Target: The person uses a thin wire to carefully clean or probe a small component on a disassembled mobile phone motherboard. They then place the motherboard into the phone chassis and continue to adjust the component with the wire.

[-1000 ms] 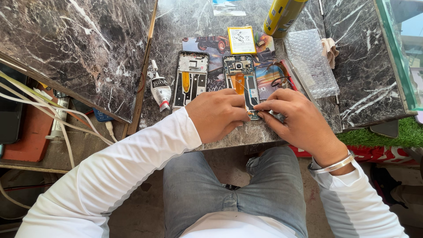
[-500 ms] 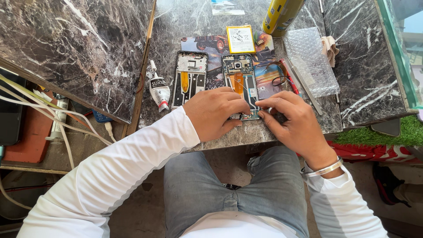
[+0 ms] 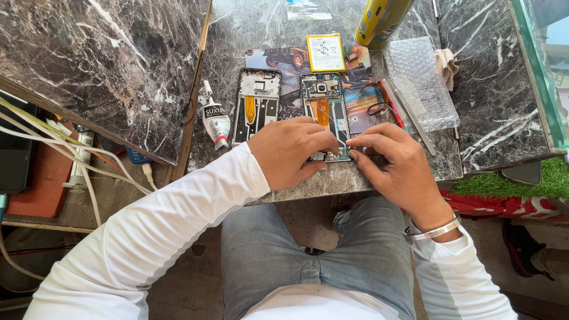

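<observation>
An opened phone body point(image 3: 324, 106) with exposed circuit board and an orange flex cable lies on a picture mat on the dark marble table point(image 3: 255, 24). My left hand point(image 3: 293, 151) rests on its lower left part, fingers curled and pressing it down. My right hand point(image 3: 394, 163) pinches at the phone's lower end, where a small green board shows between the fingertips. A second phone frame point(image 3: 256, 104) lies just left of it, apart from both hands. A yellow-edged phone battery point(image 3: 325, 52) sits beyond the phones.
A small glue tube point(image 3: 216, 118) lies left of the frames. A yellow can point(image 3: 379, 21), a bubble-wrap sheet point(image 3: 418, 80), a red-handled tool point(image 3: 391, 104) and metal tweezers point(image 3: 415, 121) lie to the right. Cables point(image 3: 71, 157) run along the lower shelf at left.
My right hand has shifted slightly left and down along the phone's lower end. My left hand has stayed on the phone. The view has drifted a little.
</observation>
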A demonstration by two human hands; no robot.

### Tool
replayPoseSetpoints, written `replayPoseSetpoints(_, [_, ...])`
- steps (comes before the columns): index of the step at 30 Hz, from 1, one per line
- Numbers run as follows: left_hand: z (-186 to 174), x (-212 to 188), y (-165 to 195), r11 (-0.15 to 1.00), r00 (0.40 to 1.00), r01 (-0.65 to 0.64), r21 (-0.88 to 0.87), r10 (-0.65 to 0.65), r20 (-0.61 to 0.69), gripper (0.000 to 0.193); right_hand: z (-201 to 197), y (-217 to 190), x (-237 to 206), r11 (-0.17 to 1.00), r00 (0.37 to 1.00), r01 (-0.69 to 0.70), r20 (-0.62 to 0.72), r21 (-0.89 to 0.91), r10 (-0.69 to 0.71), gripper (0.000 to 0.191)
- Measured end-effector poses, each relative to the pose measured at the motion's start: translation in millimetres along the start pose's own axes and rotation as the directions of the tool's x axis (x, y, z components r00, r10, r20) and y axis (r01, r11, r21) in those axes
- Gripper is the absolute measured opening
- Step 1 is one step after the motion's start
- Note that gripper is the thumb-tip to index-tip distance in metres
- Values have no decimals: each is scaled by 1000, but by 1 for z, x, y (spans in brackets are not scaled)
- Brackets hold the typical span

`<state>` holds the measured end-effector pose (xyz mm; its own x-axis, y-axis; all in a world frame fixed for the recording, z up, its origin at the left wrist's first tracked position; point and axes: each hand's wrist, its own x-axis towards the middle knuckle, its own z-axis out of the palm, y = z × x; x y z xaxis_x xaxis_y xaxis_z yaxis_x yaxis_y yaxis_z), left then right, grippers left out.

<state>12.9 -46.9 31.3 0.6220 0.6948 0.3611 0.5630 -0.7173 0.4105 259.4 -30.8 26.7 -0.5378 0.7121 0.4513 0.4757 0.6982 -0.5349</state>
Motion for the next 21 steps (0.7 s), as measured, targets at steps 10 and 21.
replayPoseSetpoints(10, [6, -1, 0, 998, 998, 39, 42, -37, -60, 15, 2, -1, -1, 996, 999, -43, -14, 73, 44, 26])
replayPoseSetpoints(21, [6, 5, 4, 988, 993, 75, 135, -61, -105, 12, 2, 4, 0, 993, 993, 116, 8, -21, -116, 17])
